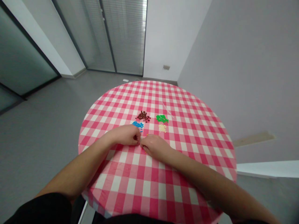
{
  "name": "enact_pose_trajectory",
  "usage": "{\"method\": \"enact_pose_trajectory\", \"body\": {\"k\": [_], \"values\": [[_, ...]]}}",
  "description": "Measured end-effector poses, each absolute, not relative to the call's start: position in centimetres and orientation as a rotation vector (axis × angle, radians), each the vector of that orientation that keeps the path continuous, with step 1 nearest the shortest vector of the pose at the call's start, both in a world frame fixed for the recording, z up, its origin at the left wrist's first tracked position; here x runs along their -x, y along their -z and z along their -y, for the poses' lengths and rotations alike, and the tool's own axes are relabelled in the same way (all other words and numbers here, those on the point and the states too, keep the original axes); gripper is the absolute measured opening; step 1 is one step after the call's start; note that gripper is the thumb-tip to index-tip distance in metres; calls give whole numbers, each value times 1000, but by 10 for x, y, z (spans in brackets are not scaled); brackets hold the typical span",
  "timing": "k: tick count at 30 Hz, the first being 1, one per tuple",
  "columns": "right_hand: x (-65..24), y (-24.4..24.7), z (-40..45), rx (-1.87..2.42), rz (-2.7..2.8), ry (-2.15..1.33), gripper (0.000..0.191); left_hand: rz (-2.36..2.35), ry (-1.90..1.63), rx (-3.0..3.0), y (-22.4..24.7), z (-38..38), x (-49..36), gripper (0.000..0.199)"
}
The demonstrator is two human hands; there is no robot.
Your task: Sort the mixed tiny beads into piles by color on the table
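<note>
My left hand [128, 135] rests over the checked tablecloth with its fingers curled and pinched together. Right beside it, my right hand [153, 145] is closed too, and the fingertips of both hands nearly meet. What they hold, if anything, is too small or hidden to make out. Just beyond my left hand lies a pile of small blue pieces [138, 124]. Behind that is a heap of dark brown pieces [143, 116]. Beyond my right hand are pale yellow pieces [162, 128], with green pieces [162, 118] behind them. A tiny orange piece [147, 134] shows by my right hand.
The round table [154, 189] wears a red and white checked cloth. A wall [245, 68] runs close along the right. Glass panels [123, 37] stand at the back, and a small white object [125, 80] lies on the floor past the table's far edge.
</note>
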State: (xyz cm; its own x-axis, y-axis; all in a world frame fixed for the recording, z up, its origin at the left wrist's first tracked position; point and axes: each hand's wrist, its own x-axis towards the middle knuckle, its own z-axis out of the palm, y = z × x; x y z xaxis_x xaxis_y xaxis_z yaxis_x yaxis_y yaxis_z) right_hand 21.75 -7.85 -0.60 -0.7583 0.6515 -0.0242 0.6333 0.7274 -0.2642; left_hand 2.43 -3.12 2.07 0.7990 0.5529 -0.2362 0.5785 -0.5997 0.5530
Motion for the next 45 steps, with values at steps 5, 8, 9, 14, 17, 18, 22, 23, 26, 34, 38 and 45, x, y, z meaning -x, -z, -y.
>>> {"method": "enact_pose_trajectory", "body": {"k": [5, 8, 9, 14, 17, 18, 22, 23, 26, 34, 38, 45], "values": [[-217, 14, 80, 1040, 2878, -281, 21, -843, 34, -2361, -20, 31, -24, 15], [-218, 11, 80, 1048, 2869, -342, 19, -875, 34, -2362, -20, 31, -24, 14], [-219, 8, 79, 1054, 2846, -380, 18, -886, 32, -2362, -20, 31, -24, 13], [-242, -15, 64, 1222, 2577, -526, 19, -878, 5, -2340, -21, 29, -24, 13], [-261, -25, 54, 1357, 2509, -595, 18, -871, -36, -2320, -20, 29, -23, 12], [-267, -26, 53, 1375, 2517, -632, 18, -858, -50, -2319, -20, 29, -23, 12], [-280, -23, 52, 1350, 2604, -710, 18, -800, -93, -2320, -19, 30, -27, 10], [-280, -21, 53, 1342, 2619, -693, 18, -803, -109, -2330, -19, 30, -30, 11], [-279, -19, 55, 1320, 2646, -620, 18, -860, -157, -2396, -17, 32, -38, 14], [-292, -29, 52, 1440, 2684, -486, 22, -957, -232, -2503, -5, 32, -46, 22], [-306, -28, 56, 1458, 2711, -625, 21, -969, -242, -2498, -3, 31, -44, 22], [-297, -21, 67, 1419, 2658, -604, 16, -936, -235, -2504, -3, 32, -47, 20]]}}
